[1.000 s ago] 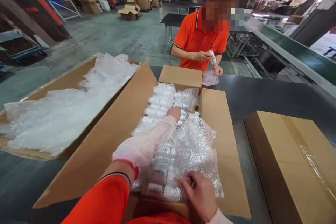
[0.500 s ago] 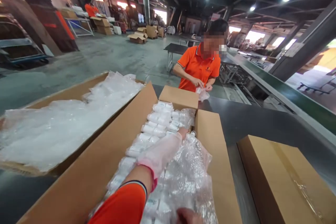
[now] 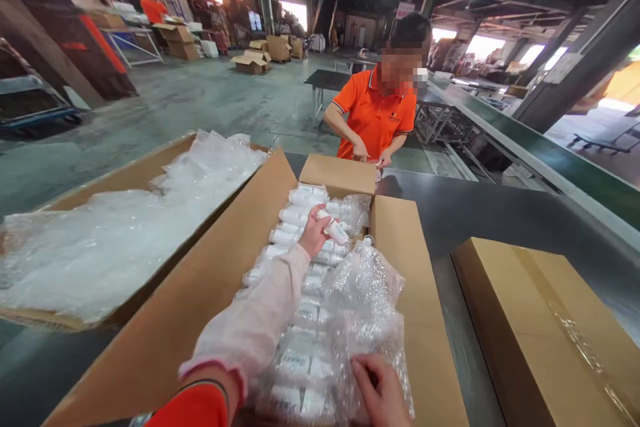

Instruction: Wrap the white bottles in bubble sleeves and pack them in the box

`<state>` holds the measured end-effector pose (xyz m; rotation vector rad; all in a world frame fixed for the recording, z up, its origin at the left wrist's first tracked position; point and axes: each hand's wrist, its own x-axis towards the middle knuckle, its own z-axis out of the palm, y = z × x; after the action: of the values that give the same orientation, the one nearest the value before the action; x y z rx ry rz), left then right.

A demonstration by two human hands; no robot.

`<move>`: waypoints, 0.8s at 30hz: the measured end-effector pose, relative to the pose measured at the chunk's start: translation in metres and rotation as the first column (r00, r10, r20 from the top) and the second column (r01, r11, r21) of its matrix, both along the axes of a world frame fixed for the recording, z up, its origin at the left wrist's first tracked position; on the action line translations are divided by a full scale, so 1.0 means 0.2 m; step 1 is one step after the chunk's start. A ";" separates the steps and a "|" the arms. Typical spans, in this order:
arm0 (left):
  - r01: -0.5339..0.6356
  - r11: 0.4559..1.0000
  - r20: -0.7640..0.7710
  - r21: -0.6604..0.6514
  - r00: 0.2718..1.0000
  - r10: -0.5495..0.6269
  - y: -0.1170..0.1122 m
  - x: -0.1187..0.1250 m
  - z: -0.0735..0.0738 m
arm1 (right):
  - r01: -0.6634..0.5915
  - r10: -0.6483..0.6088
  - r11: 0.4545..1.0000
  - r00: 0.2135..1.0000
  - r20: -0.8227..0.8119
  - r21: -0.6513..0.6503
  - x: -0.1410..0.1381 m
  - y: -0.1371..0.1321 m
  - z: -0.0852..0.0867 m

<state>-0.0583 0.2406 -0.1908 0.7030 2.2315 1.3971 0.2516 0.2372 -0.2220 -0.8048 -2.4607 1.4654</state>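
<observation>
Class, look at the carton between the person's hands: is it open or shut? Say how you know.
Open. The carton's side flaps spread outward, and wrapped white bottles show inside, below the left hand.

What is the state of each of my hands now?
Left hand: holding a white bottle.
Right hand: at the bubble wrap; grip cannot be told.

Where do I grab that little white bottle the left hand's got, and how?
Probably by its free end, coming from the right. The white bottle slants down to the right, and the left hand grips its upper-left end. Its sides look rounded, so pinch across them.
</observation>
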 end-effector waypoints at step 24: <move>0.208 0.813 0.789 0.545 0.201 -0.580 -0.56 1.08 -0.07 | 0.102 0.130 0.888 0.880 -0.458 0.448 0.25 -0.28 0.15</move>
<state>0.1578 0.1280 -0.2057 0.3200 0.7583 1.3359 0.3009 0.1815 -0.1927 -0.2789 -2.2706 0.8677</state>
